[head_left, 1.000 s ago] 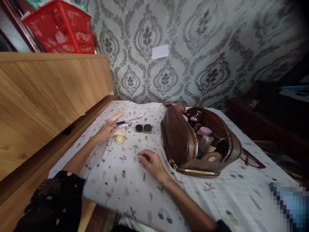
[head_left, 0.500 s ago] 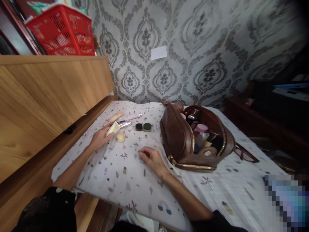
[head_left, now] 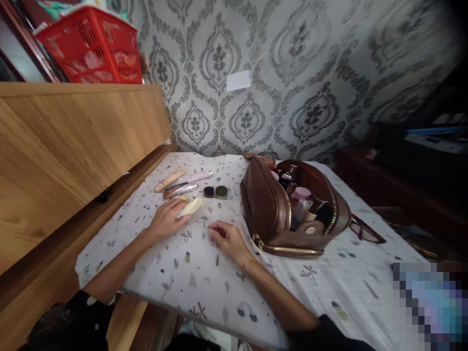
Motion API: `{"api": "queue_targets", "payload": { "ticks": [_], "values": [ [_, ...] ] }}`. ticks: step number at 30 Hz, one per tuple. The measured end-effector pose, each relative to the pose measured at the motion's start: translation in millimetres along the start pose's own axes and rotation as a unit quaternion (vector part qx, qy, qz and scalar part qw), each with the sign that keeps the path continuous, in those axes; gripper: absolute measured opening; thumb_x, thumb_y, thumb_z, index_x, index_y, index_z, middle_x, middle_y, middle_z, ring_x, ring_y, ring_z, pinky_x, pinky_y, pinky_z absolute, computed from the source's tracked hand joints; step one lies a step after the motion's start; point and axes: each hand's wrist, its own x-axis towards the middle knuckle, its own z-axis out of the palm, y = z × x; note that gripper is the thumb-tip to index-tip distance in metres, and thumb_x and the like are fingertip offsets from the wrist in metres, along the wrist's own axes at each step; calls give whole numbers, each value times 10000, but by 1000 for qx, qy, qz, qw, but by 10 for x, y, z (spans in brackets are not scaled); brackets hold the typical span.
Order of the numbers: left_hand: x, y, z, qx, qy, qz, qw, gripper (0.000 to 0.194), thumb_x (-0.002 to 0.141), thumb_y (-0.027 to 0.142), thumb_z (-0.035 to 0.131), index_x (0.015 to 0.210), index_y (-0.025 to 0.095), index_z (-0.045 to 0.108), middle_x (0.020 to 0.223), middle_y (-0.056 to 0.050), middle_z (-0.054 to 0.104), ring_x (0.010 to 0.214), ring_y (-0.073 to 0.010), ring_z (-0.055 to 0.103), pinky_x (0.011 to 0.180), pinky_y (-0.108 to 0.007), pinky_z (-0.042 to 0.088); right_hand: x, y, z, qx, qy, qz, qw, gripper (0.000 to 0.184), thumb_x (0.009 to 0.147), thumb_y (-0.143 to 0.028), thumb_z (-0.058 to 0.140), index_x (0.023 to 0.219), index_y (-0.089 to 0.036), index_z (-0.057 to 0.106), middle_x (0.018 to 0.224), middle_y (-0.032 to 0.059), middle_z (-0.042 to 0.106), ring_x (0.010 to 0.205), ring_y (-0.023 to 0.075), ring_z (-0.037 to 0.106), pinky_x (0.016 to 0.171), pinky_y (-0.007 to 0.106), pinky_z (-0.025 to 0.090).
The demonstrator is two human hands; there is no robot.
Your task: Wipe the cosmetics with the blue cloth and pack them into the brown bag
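Observation:
My left hand (head_left: 167, 219) grips a cream-coloured sponge-like piece (head_left: 192, 206) just above the patterned bedsheet (head_left: 204, 278). My right hand (head_left: 227, 240) rests on the sheet with its fingers curled, nothing visible in them. Past the left hand lie a beige tube (head_left: 169, 180), a pink pen-like stick (head_left: 199, 177), a silver stick (head_left: 183, 190) and two small dark round pots (head_left: 215, 191). An open brown leather cosmetic bag (head_left: 272, 209) stands to the right of my right hand, with bottles and jars inside.
A wooden headboard (head_left: 73, 146) runs along the left, with a red plastic basket (head_left: 91, 46) on top. Patterned grey wallpaper is behind. Glasses (head_left: 365, 233) lie right of the bag. Dark furniture stands at the far right.
My left hand picked up the cream piece from among the laid-out items and drew it back toward me and to the right. The small round yellow piece is no longer visible. My right hand stayed put.

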Motion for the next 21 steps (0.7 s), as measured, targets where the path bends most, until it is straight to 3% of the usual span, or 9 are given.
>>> {"api": "queue_targets", "payload": {
  "ticks": [5,7,9,12,15,17,21],
  "values": [
    [8,474,34,-146,-11,8,989,246,972,409,510,1028,192,612,1058,-76,628,991,-216,621,832,-321,518,19,-9,19,113,0,3,994,528,767,-522,721,1168,-196,613,1006,84,701,829,217,686,623,311,563],
    [11,617,52,-213,-17,18,977,259,985,391,488,1073,188,623,1031,-75,627,960,-201,630,828,-307,521,23,-34,10,151,-1,18,988,525,749,-560,751,1117,-212,613,958,75,695,845,234,682,633,327,571],
    [37,647,51,-263,-24,35,964,292,1007,384,457,1130,190,638,1021,-72,648,942,-187,645,831,-293,524,25,-55,-1,171,13,41,984,488,729,-593,766,1009,-221,619,817,42,662,721,214,649,566,320,539],
    [168,427,19,-247,-3,31,969,323,1034,378,413,1100,196,671,1024,-64,691,953,-184,661,862,-294,524,21,-71,-5,184,24,67,980,471,708,-623,775,881,-213,620,717,20,628,544,152,545,464,284,429],
    [394,-24,22,-70,37,-84,993,351,1041,315,349,1153,186,656,1186,-88,690,1132,-216,627,1005,-337,489,15,-75,8,189,20,81,978,506,676,-654,785,814,-198,613,674,21,626,486,119,483,427,255,319],
    [533,-330,75,43,-10,-165,985,334,1002,280,407,1212,173,643,1271,-120,662,1233,-263,575,1095,-405,436,15,-72,16,192,22,88,977,535,669,-691,771,782,-194,608,636,18,604,470,111,454,416,249,268],
    [645,-681,238,77,-71,-190,976,334,933,267,507,1213,146,641,1299,-160,646,1254,-308,563,1097,-446,435,24,-78,5,210,29,99,972,555,679,-723,744,749,-189,608,622,23,586,470,106,434,409,245,214]
  ]
}}
